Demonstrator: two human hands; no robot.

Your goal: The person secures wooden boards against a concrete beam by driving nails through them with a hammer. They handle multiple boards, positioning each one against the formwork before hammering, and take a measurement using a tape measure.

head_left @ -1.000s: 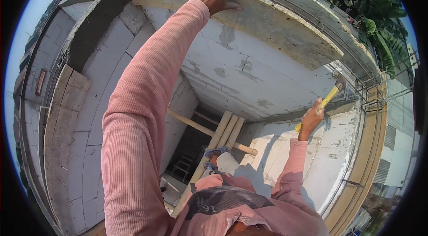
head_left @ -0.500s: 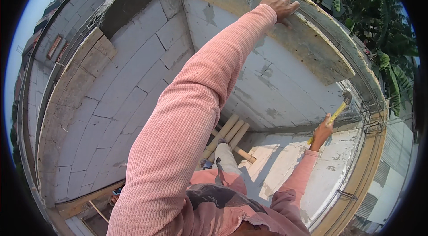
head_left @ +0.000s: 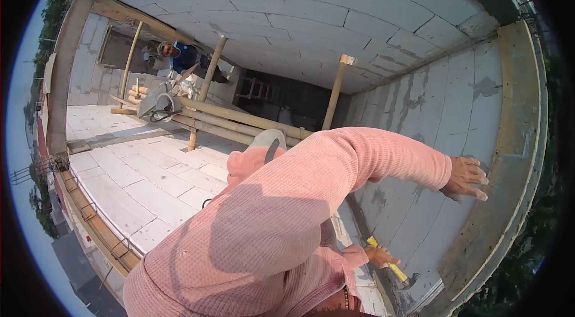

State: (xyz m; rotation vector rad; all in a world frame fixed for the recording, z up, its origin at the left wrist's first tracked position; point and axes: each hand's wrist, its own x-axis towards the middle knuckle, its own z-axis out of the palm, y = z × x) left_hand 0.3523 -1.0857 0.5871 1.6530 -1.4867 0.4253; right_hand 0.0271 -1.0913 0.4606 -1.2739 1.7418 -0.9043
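Note:
My left hand, at the end of a long pink sleeve, is open, fingers spread against the grey block wall beside the inner edge of a weathered formwork board on the right. Lower down, my right hand is closed on the yellow handle of a hammer; the dark metal head points down to the right, close to the wall and the board's lower end. My left arm covers much of my body and right arm.
Bamboo poles span the shaft below, carrying a grey object. A co-worker in blue is down at the upper left. A ladder shows in the dark opening. Bent rebar lines the left edge, beside a drop outside.
The view has swung round, bringing the co-worker and shaft into sight. My left hand has left the board's top edge for its inner side. The hammer remains in my right hand.

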